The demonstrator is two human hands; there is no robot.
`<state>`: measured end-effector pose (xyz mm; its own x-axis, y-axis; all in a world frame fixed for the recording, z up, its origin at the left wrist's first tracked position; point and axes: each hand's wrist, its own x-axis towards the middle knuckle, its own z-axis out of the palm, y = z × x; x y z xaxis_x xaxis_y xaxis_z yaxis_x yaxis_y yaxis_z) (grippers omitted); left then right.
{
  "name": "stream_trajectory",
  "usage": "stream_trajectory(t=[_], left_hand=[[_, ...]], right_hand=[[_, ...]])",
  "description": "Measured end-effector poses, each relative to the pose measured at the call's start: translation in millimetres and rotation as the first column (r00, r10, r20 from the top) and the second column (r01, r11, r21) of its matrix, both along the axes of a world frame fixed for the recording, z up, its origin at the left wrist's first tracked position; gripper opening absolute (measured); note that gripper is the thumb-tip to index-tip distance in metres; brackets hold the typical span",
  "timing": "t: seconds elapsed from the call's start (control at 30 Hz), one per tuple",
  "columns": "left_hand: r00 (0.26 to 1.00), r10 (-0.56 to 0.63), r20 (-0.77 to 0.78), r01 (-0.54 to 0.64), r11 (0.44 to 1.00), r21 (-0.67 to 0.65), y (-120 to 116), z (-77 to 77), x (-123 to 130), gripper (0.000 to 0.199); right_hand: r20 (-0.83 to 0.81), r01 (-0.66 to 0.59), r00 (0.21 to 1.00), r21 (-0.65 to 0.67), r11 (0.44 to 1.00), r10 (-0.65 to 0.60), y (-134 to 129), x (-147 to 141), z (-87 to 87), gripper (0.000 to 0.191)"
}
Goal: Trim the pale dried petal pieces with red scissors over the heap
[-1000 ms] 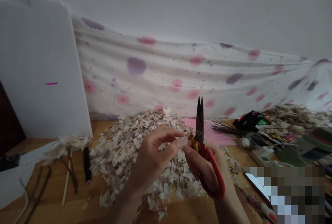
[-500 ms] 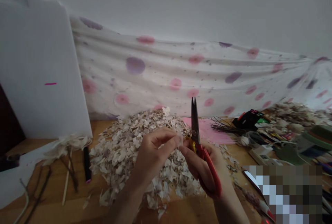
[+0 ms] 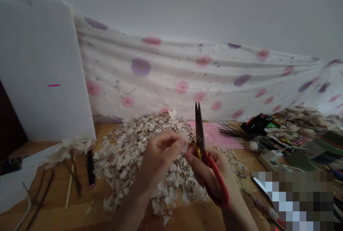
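Note:
My left hand [image 3: 160, 157] is closed in a pinch, thumb against fingertips, on a small pale petal-like flake [image 3: 185, 145]. Just to its right, my right hand [image 3: 202, 170] carries a pair of scissors [image 3: 199, 127] with red handles and dark blades. The blades point up and are slightly apart at the tips. Its thumb and fingertips come close to the flake, but whether they touch it I cannot tell. A bit of yellow shows beside the scissors' pivot. Below and behind both hands spreads a large heap of dry whitish flakes [image 3: 125, 159].
Left of the heap are a black marker [image 3: 90, 170], a pale dried flower [image 3: 68, 150] and thin twigs [image 3: 40, 199]. A white board [image 3: 50, 109] stands behind them. At right lie a pink sheet [image 3: 214, 134], dark wires [image 3: 230, 130], a power strip [image 3: 273, 159] and a green container [image 3: 316, 149].
The scissors have tilted slightly left at the tips, and my right fingertips have shifted a little. My left hand keeps its pinch. The whole view has moved very slightly.

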<state>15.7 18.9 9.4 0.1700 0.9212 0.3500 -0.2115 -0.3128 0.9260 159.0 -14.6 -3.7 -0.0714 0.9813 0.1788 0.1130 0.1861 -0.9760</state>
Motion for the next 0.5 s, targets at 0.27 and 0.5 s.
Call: stream_trajectory(t=[0.27, 0.5], left_hand=[[0.987, 0.155, -0.046, -0.151, 0.985, 0.088, 2.2, -1.3, -3.8, 0.015], [0.914, 0.389, -0.118, -0.301, 0.844, 0.444, -5.9, -0.4, 2.3, 0.014]], right_hand=[[0.01, -0.036, 0.999, -0.028, 0.999, 0.036, -0.3, -0.3, 4.9, 0.037], [-0.017, 0.035, 0.999, 0.01, 0.999, -0.034, 0.3, -5.1, 1.5, 0.051]])
